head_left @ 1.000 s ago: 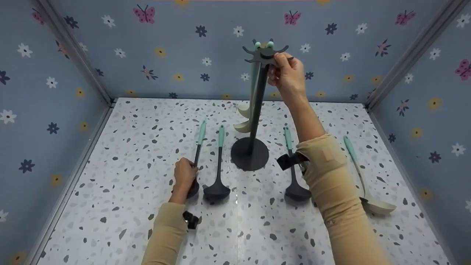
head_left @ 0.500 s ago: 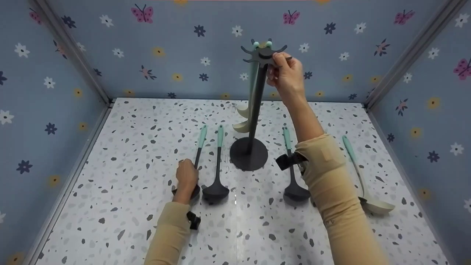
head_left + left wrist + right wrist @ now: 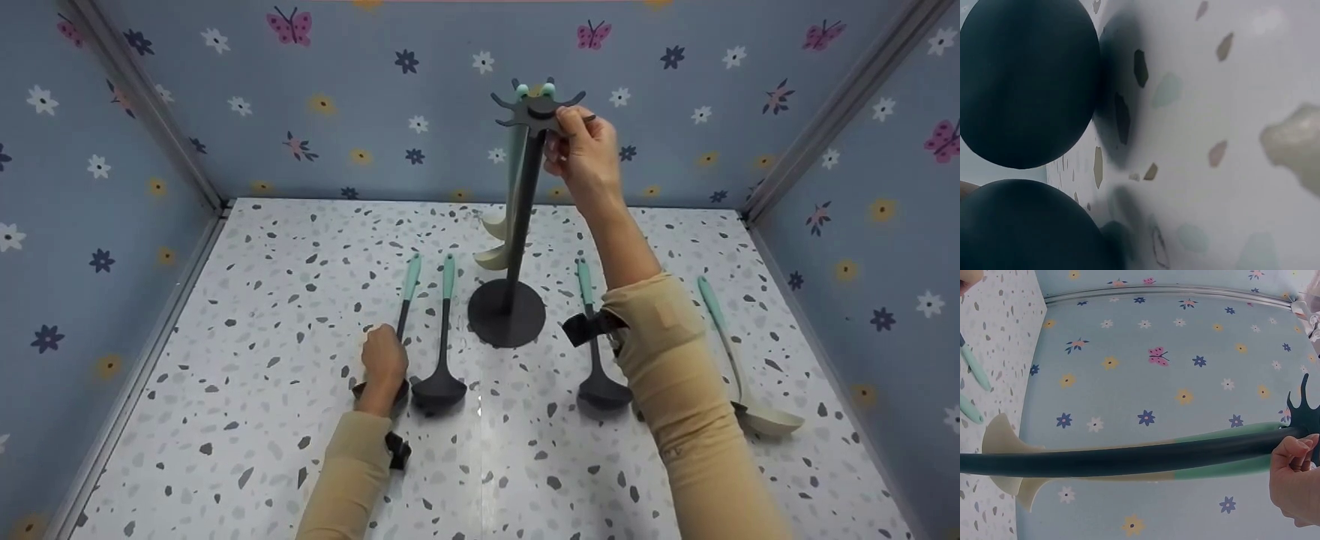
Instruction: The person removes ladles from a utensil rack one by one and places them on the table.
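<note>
My left hand [image 3: 384,354] grips the dark shaft of a ladle with a mint handle [image 3: 411,279], its bowl partly hidden under the wrist. Beside it on the right lies a second dark ladle [image 3: 441,388], mint handle pointing away from me. The left wrist view has two dark rounded bowls [image 3: 1027,84] close up on the speckled surface. My right hand [image 3: 587,154] pinches a hook at the top of a black utensil stand [image 3: 526,195], thumb on top. Two cream ladles [image 3: 493,259] with mint handles hang on the stand's far side.
Another dark ladle [image 3: 603,394] lies right of the stand's round base, partly behind my right sleeve. Farther right lies a cream ladle [image 3: 774,421], with a dark piece beside its bowl. Flower-patterned walls [image 3: 420,150] enclose the white speckled table [image 3: 285,270] at back and sides.
The left hand has shifted slightly right and toward me, and the gripped ladle's handle end has drawn back a little. My right hand still holds the stand's hook.
</note>
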